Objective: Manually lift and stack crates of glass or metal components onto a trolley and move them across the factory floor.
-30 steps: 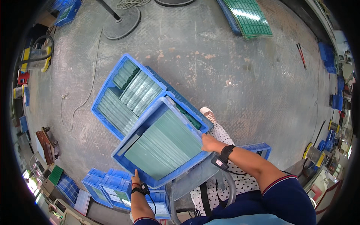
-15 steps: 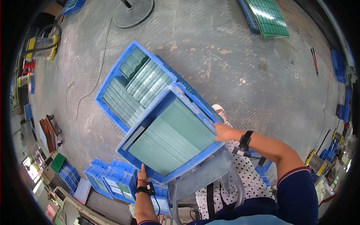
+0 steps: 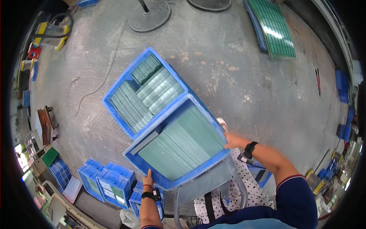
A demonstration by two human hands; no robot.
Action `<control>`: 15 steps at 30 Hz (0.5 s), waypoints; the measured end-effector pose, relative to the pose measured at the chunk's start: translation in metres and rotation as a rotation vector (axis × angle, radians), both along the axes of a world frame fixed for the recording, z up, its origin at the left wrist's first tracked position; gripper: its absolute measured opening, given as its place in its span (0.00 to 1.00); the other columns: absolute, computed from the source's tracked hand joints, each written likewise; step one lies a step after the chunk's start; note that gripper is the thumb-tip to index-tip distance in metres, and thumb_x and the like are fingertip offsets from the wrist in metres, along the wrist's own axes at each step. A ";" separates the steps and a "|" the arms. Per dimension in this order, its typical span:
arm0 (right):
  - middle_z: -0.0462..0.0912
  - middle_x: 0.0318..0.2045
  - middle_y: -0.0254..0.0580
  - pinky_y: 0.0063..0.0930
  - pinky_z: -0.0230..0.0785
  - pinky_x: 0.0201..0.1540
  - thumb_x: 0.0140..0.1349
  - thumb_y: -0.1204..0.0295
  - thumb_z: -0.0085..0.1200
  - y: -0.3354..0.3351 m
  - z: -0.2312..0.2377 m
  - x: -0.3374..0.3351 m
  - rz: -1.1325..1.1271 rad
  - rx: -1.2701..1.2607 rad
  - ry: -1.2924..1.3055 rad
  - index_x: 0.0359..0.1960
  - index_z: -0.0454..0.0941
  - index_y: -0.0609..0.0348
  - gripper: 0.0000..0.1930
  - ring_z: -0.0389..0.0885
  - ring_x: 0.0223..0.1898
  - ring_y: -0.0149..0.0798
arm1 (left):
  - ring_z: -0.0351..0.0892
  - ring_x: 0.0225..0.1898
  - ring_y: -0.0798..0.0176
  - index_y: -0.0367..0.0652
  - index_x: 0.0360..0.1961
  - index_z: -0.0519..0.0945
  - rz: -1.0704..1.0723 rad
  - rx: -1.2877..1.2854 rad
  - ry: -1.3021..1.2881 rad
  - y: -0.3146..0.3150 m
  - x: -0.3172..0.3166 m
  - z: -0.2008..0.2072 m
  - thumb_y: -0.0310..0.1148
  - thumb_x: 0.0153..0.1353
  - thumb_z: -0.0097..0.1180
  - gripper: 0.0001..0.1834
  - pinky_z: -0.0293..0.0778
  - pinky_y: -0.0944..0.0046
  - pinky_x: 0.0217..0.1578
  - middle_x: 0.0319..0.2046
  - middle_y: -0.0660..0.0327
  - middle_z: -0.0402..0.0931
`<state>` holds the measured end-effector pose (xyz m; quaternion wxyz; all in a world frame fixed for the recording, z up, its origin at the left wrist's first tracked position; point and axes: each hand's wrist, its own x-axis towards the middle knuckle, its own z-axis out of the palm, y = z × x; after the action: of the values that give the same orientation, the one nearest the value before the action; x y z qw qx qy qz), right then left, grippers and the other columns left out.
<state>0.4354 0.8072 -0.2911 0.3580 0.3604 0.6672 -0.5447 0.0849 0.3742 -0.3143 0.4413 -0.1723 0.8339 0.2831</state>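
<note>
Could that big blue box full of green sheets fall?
It might. The upper blue crate is held only by the left hand and right hand at opposite edges, and looks heavy with green sheets. If a grip slips, it could tip onto the lower crate or the foot just beside it.

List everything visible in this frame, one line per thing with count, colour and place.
Held crate: one, blue, centre, packed with green panels, tilted over the crate below.
Floor crate: one, blue, on the concrete behind it, holding stacks of pale green panels.
Small bins: several, blue, lower left.
Round stand bases: two, grey, top.
Green panel sheets: a stack, on a blue tray, upper right.
Cable: one, pale, on the floor at left.
Cart handle: one, grey, below the held crate.
Left hand: near edge of held crate, dark wristband.
Right hand: right edge of held crate, black watch.
</note>
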 end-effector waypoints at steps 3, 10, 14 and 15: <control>0.70 0.43 0.65 0.36 0.63 0.48 0.39 0.64 0.59 -0.016 -0.020 0.010 0.035 -0.010 0.098 0.46 0.61 0.74 0.34 0.71 0.45 0.53 | 0.74 0.37 0.54 0.31 0.51 0.62 0.030 -0.150 -0.040 0.006 -0.004 0.010 0.51 0.49 0.57 0.38 0.74 0.57 0.34 0.42 0.51 0.70; 0.72 0.39 0.55 0.31 0.65 0.41 0.43 0.57 0.61 0.001 -0.006 0.046 0.205 -0.231 0.230 0.47 0.63 0.69 0.35 0.73 0.38 0.45 | 0.70 0.42 0.48 0.44 0.56 0.58 -0.104 -0.254 -0.377 -0.015 -0.032 0.068 0.55 0.45 0.58 0.42 0.71 0.48 0.33 0.47 0.51 0.65; 0.74 0.30 0.42 0.30 0.65 0.33 0.47 0.58 0.59 0.025 0.067 0.072 -0.142 0.047 0.156 0.33 0.71 0.64 0.21 0.71 0.31 0.35 | 0.73 0.37 0.56 0.41 0.51 0.65 -0.146 -0.139 -0.368 -0.039 -0.021 0.131 0.55 0.49 0.54 0.36 0.72 0.56 0.31 0.41 0.53 0.69; 0.74 0.26 0.38 0.29 0.65 0.32 0.48 0.61 0.58 0.028 0.073 0.086 -0.068 0.144 0.168 0.31 0.71 0.64 0.18 0.70 0.29 0.34 | 0.74 0.35 0.59 0.40 0.50 0.68 -0.203 -0.128 -0.328 -0.045 -0.014 0.150 0.56 0.49 0.53 0.35 0.72 0.58 0.32 0.38 0.54 0.72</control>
<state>0.5211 0.8347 -0.2177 0.2555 0.3605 0.7197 -0.5356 0.0710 0.3295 -0.1645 0.5855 -0.1589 0.7803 0.1520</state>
